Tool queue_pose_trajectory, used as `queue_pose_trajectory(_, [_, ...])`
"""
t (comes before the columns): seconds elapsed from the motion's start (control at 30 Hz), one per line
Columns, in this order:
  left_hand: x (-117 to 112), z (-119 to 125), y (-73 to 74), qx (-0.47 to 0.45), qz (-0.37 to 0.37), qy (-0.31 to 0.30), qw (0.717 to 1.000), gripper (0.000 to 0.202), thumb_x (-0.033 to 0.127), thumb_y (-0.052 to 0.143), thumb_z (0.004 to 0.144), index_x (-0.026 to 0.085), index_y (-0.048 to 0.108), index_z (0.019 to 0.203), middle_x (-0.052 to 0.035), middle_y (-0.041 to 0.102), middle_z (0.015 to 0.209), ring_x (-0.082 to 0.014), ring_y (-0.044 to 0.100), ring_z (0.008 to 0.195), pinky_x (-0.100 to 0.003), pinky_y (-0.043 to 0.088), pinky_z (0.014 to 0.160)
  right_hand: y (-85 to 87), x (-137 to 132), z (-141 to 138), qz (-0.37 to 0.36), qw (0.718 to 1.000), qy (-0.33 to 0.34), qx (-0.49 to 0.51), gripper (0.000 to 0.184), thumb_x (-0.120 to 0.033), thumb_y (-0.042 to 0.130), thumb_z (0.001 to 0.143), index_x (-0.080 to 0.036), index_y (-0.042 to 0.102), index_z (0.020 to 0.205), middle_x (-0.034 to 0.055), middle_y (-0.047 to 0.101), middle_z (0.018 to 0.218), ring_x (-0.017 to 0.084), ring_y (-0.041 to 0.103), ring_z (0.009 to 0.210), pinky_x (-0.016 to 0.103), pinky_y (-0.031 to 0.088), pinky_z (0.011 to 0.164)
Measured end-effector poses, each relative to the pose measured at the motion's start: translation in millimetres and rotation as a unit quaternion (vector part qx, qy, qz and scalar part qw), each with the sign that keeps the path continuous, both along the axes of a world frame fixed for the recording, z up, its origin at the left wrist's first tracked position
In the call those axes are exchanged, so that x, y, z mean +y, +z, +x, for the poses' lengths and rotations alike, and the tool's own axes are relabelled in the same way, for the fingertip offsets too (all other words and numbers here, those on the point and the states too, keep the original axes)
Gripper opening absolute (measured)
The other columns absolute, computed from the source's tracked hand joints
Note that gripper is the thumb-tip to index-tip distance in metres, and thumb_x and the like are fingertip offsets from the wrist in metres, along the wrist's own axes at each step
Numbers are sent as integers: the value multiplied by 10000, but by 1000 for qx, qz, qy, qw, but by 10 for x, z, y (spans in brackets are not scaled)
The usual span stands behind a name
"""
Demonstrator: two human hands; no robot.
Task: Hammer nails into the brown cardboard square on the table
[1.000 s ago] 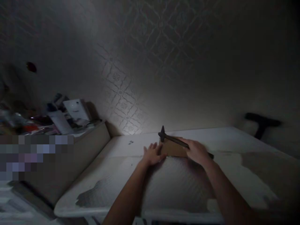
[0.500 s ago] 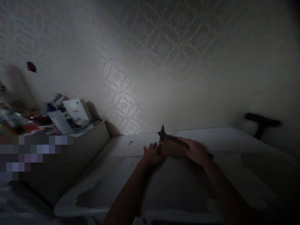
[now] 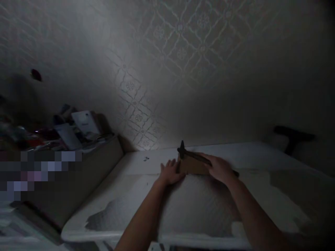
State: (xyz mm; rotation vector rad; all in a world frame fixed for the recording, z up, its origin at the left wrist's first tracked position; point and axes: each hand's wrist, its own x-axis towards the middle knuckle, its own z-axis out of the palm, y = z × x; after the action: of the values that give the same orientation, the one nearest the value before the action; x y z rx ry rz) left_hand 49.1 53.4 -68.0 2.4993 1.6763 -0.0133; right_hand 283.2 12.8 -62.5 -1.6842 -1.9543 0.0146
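Grey patterned wallpaper rises behind the piece of cardboard, dim except for a paler band to the cardboard's left. White surface, worn to grey in patches, spreads beneath and around the cardboard. Well to the cardboard's left stands a pale cabinet with a crowded, blurred top, and well to its right is a black T-shaped thing in deep shadow.

The cardboard lies flat between the left hand and the right hand. At its left edge the left hand rests palm down, fingers spread apart, thumb by the near edge. At its right end the right hand is wrapped round the handle of a hammer, which slants over the cardboard with its head by the far left corner; whether the head touches it, I cannot tell.

Left of the cardboard, on the cabinet, a white box sits tilted, its contents out of sight. Farther left, a dark red thing shows against the wallpaper. Just left of the cardboard, beyond the left hand, are small dark marks
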Motion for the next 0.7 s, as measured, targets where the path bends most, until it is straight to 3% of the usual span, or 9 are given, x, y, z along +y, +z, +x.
queue_pose_trajectory(0.7, [-20,9,15,-15,-7,11,1000,865,775,253,848,269,183,1546,-98,171,1613,-327,128,1478,-653,79,1133,-19,10,-13,11,1000,-2,3,568,-113,542,841,-312,535,1373,39,701,1190,227,652,1065,315,503,877])
